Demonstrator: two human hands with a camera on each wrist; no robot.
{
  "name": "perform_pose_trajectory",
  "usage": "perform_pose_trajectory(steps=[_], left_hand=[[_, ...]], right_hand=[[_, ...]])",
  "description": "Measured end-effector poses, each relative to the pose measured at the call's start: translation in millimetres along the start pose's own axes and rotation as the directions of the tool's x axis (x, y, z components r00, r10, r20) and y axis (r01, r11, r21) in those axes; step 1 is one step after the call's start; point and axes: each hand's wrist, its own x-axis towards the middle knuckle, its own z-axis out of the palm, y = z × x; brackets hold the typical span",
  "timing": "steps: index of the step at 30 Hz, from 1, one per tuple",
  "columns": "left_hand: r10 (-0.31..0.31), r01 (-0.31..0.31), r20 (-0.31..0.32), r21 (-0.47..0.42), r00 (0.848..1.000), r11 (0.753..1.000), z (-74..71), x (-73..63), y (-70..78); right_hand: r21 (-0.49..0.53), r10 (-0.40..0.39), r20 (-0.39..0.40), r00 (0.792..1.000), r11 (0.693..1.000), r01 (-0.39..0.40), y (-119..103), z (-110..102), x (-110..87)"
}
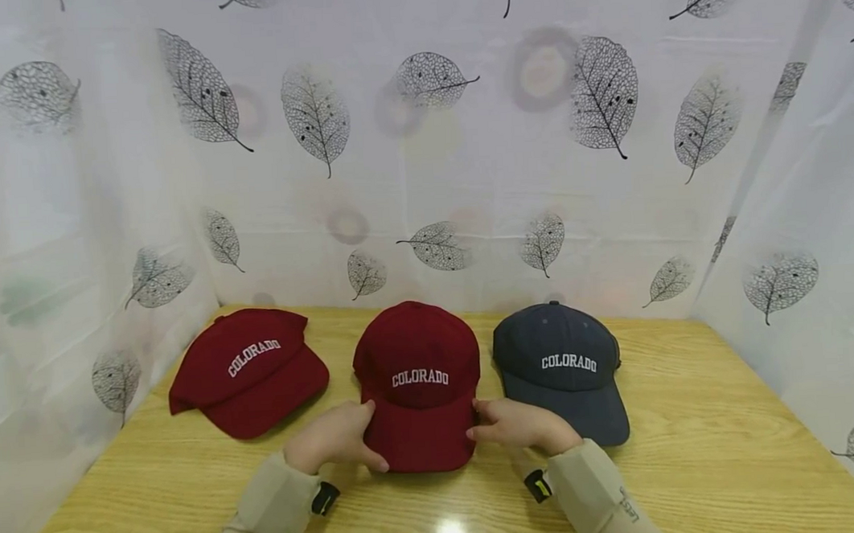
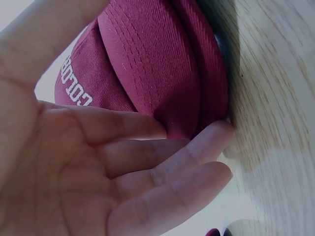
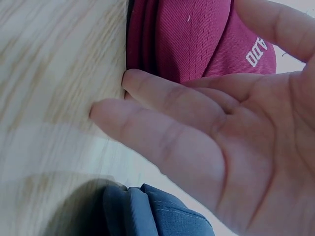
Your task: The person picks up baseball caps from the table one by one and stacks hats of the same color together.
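A dark red baseball cap [image 1: 415,343] with white COLORADO lettering sits in the middle of the table, its brim toward me. My left hand [image 1: 333,436] is at the left edge of the brim, its fingers fairly straight and touching the cap's side in the left wrist view. On the opposite edge, my right hand [image 1: 517,424] rests its extended fingers against the cap. In the right wrist view its fingertips [image 3: 133,78] reach down by the tabletop. Neither thumb is visibly wrapped around the brim.
Another dark red cap [image 1: 233,373] lies tilted to the left. A navy cap [image 1: 557,344] with the same lettering sits close by on the right, behind my right hand. The wooden table [image 1: 726,436] ends at a leaf-patterned white curtain [image 1: 465,168] at the back and sides.
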Motion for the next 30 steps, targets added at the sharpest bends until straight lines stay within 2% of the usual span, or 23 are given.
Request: perform_pose_trajectory(steps=[11,18,21,25,27,30], left_hand=[[-0.004,0.004,0.004,-0.002,1.0,1.0,-0.8,-1.1,2.0],[-0.042,0.045,0.023,-0.109,0.999,0.993,-4.2,-1.1,-3.4],[-0.034,0.035,0.01,-0.125,0.999,0.992,-6.8,-0.4,-8.2],[-0.016,0.01,-0.054,-0.102,0.998,0.995,-11.7,0.2,-15.4],[-0.039,0.03,-0.093,-0.102,0.995,0.994,-14.8,0.2,-18.9],[-0.074,0.065,-0.179,-0.053,0.981,0.996,-19.1,-0.4,-26.0]], right_hand=[[0.015,-0.024,-0.003,1.0,1.0,0.024,2,1,-1.2],[0.038,-0.008,0.001,1.0,0.999,0.008,3,1,-1.0],[0.036,-0.007,0.0,1.0,0.999,0.007,4,1,-0.5],[0.022,-0.011,-0.002,1.0,1.0,0.011,5,1,0.2],[0.016,-0.014,-0.004,1.0,1.0,0.014,6,2,0.7],[0.019,-0.013,-0.003,1.0,1.0,0.013,6,2,1.1]])
